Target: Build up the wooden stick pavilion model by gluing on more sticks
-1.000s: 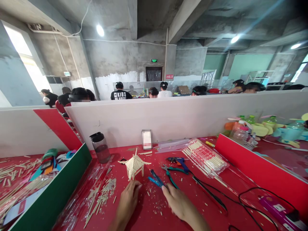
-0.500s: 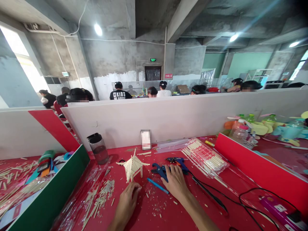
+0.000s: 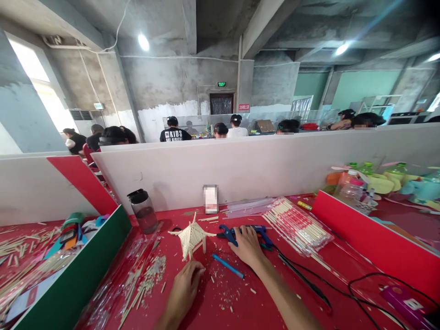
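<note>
A small pavilion-like model of pale sticks (image 3: 193,237) stands on the red table. My left hand (image 3: 187,280) rests just in front of it, fingers curled near one leg; whether they pinch anything is hidden. To the right, my right hand (image 3: 246,244) lies over blue-handled pliers (image 3: 227,233), fingers spread and touching them. A blue glue gun (image 3: 264,234) sits right beside and behind that hand. Between my hands lies a blue pen (image 3: 227,266).
Stick scraps (image 3: 151,275) litter the left side. A dark bottle (image 3: 143,213) and a phone (image 3: 211,200) stand by the white partition (image 3: 240,169). Bagged sticks (image 3: 299,224), a black cable (image 3: 309,270) and a red divider (image 3: 374,243) lie to the right. Several people sit beyond.
My right hand has moved slightly up and away from me, and the pliers have shifted with it, closer to the glue gun. My left hand stays by the model. The view has turned slightly left.
</note>
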Demonstrator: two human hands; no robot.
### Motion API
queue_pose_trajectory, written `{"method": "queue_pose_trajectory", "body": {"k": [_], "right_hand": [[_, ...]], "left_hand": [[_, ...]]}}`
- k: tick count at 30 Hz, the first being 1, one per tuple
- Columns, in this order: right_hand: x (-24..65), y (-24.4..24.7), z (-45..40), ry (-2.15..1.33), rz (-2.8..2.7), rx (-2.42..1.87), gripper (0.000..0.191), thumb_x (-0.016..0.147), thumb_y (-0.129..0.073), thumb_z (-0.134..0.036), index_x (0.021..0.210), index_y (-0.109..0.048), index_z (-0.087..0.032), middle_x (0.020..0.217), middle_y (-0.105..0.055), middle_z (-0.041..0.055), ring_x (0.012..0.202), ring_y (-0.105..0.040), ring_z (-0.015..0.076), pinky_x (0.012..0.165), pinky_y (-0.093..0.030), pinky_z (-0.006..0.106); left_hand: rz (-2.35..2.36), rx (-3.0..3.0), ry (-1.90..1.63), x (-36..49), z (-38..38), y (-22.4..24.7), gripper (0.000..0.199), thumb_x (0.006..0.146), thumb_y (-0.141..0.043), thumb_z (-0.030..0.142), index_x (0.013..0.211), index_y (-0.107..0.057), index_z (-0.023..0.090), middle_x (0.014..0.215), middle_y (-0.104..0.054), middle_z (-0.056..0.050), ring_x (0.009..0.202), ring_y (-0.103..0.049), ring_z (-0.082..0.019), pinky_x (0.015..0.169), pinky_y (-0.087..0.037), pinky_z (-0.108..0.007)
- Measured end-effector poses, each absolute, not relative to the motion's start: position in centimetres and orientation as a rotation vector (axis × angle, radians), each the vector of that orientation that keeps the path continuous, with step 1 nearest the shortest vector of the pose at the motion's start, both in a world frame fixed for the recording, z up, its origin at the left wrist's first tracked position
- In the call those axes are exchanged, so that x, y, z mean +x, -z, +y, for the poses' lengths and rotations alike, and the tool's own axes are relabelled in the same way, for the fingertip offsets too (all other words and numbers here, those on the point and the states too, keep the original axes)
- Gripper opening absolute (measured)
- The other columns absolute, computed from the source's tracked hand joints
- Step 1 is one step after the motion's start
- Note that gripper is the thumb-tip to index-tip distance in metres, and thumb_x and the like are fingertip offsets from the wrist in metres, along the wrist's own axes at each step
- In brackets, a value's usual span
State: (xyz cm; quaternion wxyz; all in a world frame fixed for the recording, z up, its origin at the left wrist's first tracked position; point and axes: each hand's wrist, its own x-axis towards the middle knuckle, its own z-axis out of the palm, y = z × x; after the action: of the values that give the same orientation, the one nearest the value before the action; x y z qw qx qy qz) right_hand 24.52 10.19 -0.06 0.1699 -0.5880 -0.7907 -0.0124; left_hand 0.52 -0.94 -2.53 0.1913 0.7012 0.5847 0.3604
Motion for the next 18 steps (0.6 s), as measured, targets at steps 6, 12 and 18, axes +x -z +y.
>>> {"method": "queue_pose_trajectory", "body": {"k": [6,12,18], "right_hand": [[23.5,-0.9,8.4,0.002,-2.274,-1.555,0.036,0.095,-0.059,-0.031,0.127,-0.060,-0.014,0.136,-0.056,0.0208,0.129,-0.048,0.0346,0.114,-0.025,0.050],[21.4,-0.8,4.0,-0.145,-2.457,-1.355,0.017,0.094,-0.057,-0.023,0.107,-0.068,-0.023,0.104,-0.070,0.0068,0.099,-0.063,0.0255,0.092,-0.044,0.035],[21.4,-0.3,3.3,-0.207,-2.466,-1.425,0.039,0.090,-0.045,-0.003,0.118,-0.066,-0.020,0.109,-0.071,0.0076,0.101,-0.067,0.0225,0.085,-0.046,0.028]], "left_hand": [[1.616,2.000,-0.980,0.6,-1.0,2.5,0.025,0.099,-0.045,0.034,0.088,-0.064,0.024,0.087,-0.074,-0.006,0.082,-0.070,-0.022,0.077,-0.052,-0.030],[1.613,2.036,-0.980,0.7,-1.0,2.6,0.023,0.099,-0.045,0.030,0.089,-0.064,0.024,0.087,-0.074,-0.005,0.081,-0.071,-0.021,0.077,-0.053,-0.029],[1.616,2.107,-0.935,0.6,-1.0,2.7,0.022,0.101,-0.043,0.027,0.089,-0.062,0.024,0.087,-0.073,-0.005,0.081,-0.071,-0.020,0.076,-0.053,-0.027]]}}
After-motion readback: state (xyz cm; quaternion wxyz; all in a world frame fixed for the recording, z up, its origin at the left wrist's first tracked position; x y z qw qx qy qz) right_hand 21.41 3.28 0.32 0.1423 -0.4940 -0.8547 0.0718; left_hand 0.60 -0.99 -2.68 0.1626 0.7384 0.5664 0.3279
